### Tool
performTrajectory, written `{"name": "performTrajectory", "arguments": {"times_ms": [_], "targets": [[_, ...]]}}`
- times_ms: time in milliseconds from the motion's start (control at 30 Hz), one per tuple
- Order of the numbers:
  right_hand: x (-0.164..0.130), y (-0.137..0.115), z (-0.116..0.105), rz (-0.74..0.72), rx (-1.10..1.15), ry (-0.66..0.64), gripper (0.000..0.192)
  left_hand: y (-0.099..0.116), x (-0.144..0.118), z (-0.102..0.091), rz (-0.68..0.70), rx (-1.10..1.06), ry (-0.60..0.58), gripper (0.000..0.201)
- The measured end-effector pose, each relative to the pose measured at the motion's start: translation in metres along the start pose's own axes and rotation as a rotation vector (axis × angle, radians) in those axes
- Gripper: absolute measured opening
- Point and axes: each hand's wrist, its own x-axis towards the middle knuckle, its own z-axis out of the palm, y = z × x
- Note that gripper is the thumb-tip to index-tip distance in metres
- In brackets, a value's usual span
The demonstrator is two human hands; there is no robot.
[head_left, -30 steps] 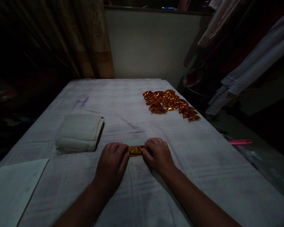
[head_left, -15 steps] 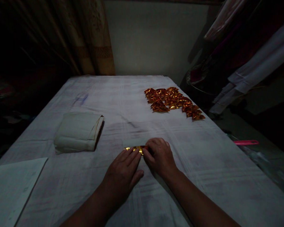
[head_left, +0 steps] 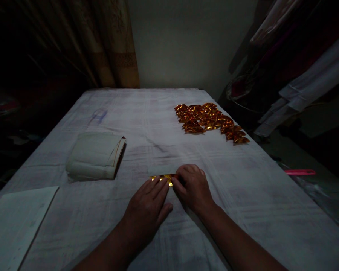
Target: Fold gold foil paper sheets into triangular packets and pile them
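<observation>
A strip of shiny gold foil paper (head_left: 161,178) lies on the cloth in front of me, with its pale backing (head_left: 161,170) showing along the far side. My left hand (head_left: 147,199) rests on it with fingers stretched flat, covering its near part. At the right end, my right hand (head_left: 192,186) has its thumb and fingers bent together on the foil paper, hiding that end. Farther off to the right sits a group of several folded gold foil pieces (head_left: 194,130), apart from both hands.
A folded stack of pale paper (head_left: 92,156) lies left of my hands. Nearer, a flat white sheet (head_left: 19,222) lies on the pale checked cloth (head_left: 135,113). Past the right edge are a pink handle (head_left: 299,172) and hanging clothes (head_left: 307,90). A curtain (head_left: 113,49) hangs at the back left.
The view has shifted a little, so everything sits slightly farther right. A bit more of the foil paper's pale backing shows behind the gold strip. Both hands keep nearly the same pose.
</observation>
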Motion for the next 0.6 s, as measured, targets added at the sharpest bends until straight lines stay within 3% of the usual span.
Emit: {"name": "performTrajectory", "arguments": {"times_ms": [367, 600], "targets": [[-0.001, -0.0001, 0.0005, -0.019, -0.011, -0.007, 0.012, 0.0082, 0.0013, -0.0037, -0.034, 0.061, -0.006, 0.035], [-0.0011, -0.0011, 0.0015, -0.015, -0.018, -0.003, 0.013, 0.0052, 0.0011, -0.0034, -0.044, 0.063, -0.01, 0.039]]}}
